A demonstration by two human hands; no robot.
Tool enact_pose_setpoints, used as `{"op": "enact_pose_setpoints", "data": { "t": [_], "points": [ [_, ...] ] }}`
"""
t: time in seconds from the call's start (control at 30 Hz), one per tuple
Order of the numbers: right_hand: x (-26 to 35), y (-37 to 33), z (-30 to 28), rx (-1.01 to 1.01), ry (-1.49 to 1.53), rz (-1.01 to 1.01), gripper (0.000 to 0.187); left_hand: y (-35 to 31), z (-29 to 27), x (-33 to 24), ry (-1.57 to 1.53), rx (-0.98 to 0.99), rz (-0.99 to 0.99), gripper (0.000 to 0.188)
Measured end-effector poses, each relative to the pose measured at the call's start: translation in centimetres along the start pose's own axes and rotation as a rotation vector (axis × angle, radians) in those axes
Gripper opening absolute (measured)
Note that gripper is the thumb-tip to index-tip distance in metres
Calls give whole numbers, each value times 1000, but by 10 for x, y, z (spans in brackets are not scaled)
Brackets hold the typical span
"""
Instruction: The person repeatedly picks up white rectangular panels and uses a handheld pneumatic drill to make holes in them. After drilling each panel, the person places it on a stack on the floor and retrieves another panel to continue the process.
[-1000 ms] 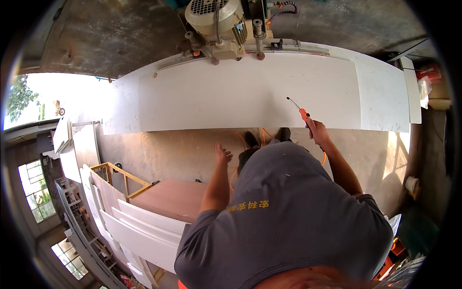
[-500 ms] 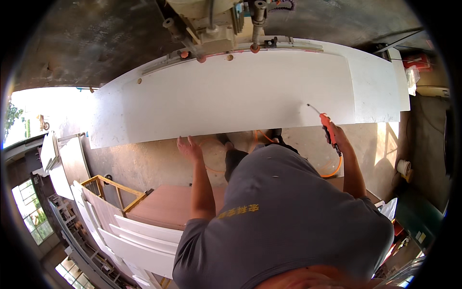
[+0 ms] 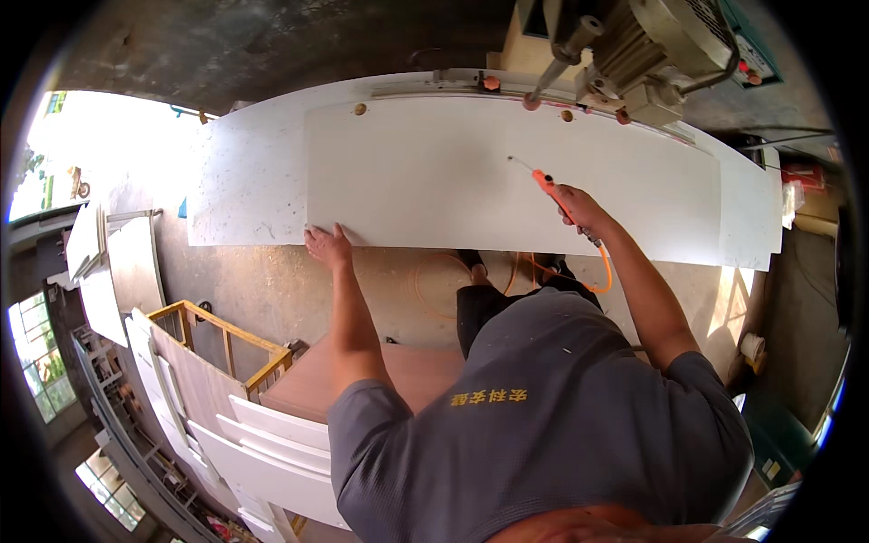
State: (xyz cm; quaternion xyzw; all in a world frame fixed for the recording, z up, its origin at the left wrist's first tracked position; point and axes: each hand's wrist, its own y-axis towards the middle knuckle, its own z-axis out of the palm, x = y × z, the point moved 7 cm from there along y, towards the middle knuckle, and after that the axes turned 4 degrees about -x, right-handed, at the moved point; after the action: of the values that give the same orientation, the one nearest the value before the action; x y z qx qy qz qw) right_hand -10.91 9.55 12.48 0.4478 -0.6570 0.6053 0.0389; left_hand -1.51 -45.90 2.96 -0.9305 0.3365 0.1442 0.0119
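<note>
In the head view, the right hand (image 3: 582,208) is closed around the handle of an orange air gun (image 3: 554,192), which is held over the right half of a long white panel (image 3: 425,172), its thin nozzle directed far and left; an orange hose (image 3: 608,271) curves down from the handle. The left hand (image 3: 328,246) is open, fingers spread on the panel's near left corner. The panel lies on a longer, speckled white surface (image 3: 244,181). A machine with a ribbed motor (image 3: 652,63) stands at the far right edge. Near left are a yellow frame (image 3: 237,329), a brown board (image 3: 421,371) and stacked white boards (image 3: 272,443).
</note>
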Motion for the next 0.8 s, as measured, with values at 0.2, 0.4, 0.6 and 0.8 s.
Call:
{"op": "enact_pose_setpoints", "data": {
  "t": [0.2,0.4,0.6,0.8],
  "points": [
    [146,34,96,-58,-24,-162,47,27,-9,15,-92,53,-28,65],
    [218,56,157,-68,-200,-315,47,36,-3,27,-194,31,-61,57],
    [232,21,226,566,-680,-311,48,59,14,51,-192,49,-84,46],
    [255,-23,246,318,-624,-389,49,37,21,84,-345,276,-294,45]
  ]
}}
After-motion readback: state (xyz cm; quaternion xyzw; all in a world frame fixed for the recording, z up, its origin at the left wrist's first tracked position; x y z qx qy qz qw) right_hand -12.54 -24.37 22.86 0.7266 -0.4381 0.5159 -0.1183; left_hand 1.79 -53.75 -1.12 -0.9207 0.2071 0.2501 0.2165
